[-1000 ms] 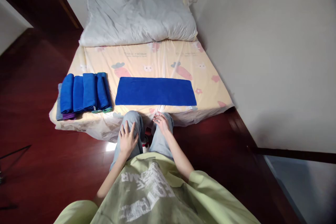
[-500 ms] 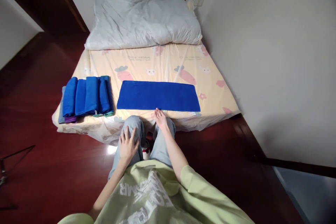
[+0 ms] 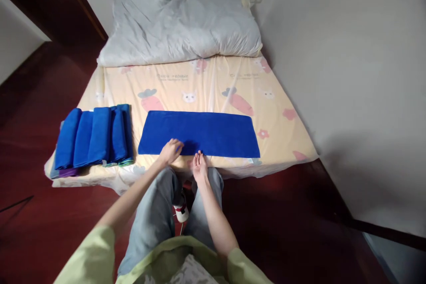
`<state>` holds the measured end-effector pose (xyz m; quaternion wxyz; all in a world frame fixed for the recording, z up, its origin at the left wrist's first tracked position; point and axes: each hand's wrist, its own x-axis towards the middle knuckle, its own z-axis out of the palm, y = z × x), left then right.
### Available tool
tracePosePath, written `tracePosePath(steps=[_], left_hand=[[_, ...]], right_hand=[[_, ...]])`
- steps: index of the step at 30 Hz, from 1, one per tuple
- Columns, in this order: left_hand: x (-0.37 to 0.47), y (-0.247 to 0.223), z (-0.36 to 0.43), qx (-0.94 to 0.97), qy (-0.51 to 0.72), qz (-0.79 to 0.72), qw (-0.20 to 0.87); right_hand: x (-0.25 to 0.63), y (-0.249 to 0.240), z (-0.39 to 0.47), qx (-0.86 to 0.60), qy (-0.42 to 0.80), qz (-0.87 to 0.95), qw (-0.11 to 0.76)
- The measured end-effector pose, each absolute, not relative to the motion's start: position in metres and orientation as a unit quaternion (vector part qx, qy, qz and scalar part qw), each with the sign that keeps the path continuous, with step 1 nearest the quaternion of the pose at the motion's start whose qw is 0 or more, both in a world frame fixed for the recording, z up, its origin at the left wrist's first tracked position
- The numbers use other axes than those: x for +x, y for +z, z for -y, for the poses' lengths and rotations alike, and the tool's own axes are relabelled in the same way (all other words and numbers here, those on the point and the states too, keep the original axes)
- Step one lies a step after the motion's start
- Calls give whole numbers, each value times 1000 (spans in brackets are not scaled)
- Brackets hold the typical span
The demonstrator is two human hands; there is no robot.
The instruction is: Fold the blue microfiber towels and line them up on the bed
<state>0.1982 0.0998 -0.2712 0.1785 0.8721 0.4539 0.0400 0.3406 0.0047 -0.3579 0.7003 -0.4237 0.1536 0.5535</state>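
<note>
A blue towel (image 3: pixel 199 133) lies flat and wide on the patterned bed sheet (image 3: pixel 206 88), close to the bed's front edge. My left hand (image 3: pixel 171 151) is over the towel's front edge, left of its middle, fingers curved and apart, holding nothing. Palm up, my right hand (image 3: pixel 200 166) has its fingertips at the front edge of the towel, with nothing in it. Left of the towel sits a row of folded blue towels (image 3: pixel 100 135), with green and purple edges showing beneath.
A large white pillow (image 3: pixel 186 26) spans the head of the bed. The wall (image 3: pixel 349 62) runs along the right side. Dark red floor (image 3: pixel 282 226) surrounds the bed's front. My knees are at the front edge. A thin dark rod (image 3: pixel 16 204) is at far left.
My left hand has left my knee and moved forward over the towel's front edge. The right hand remains at that edge. The view has shifted, and the bed looks larger.
</note>
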Motion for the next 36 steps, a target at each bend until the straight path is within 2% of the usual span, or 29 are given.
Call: tracePosePath(steps=[5,11,14,17,23,28,36], left_hand=[[301,-265,-246,846,-58,-489,203],[365,-298,-327,800,-141,-506,290],[373,-311,-340,756,-113,-524,376],[377,-314,-345,730,-80,-534,419],[382,-311,-347,705,-96,-532,459],[385,-311,-348,716,-151,-529,429],[378,-302,-342,692,38,-552,463]], right_hand=[[341,-364,-3,-466,556,-168,667],[339,-372,1,-523,594,-118,600],[340,-369,-1,-514,593,-129,607],[340,-365,-3,-517,587,-134,609],[338,-364,-6,-514,570,-134,627],[338,-362,-6,-508,573,-148,626],[333,-343,-3,-524,532,-136,651]])
